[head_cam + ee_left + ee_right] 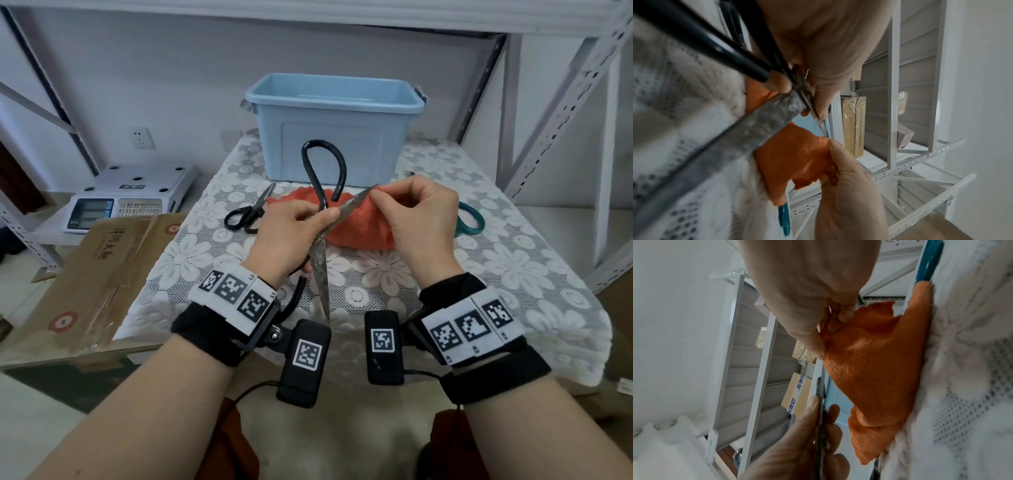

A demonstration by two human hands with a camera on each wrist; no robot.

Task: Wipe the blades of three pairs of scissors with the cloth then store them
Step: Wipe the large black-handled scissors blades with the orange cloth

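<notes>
My left hand grips a large pair of black-handled scissors at the pivot, blades spread. One blade points back toward me; the other slants up and right to my right hand. That hand pinches a fold of the orange cloth against the far blade near its tip. The rest of the cloth lies on the table. The right wrist view shows the pinching fingers on the cloth. A small black pair of scissors lies left of the cloth. A teal-handled pair lies partly hidden behind my right hand.
A light blue open bin stands at the back of the lace-covered table. To the left, off the table, are a weighing scale and a flat cardboard box. Metal shelf posts rise on the right.
</notes>
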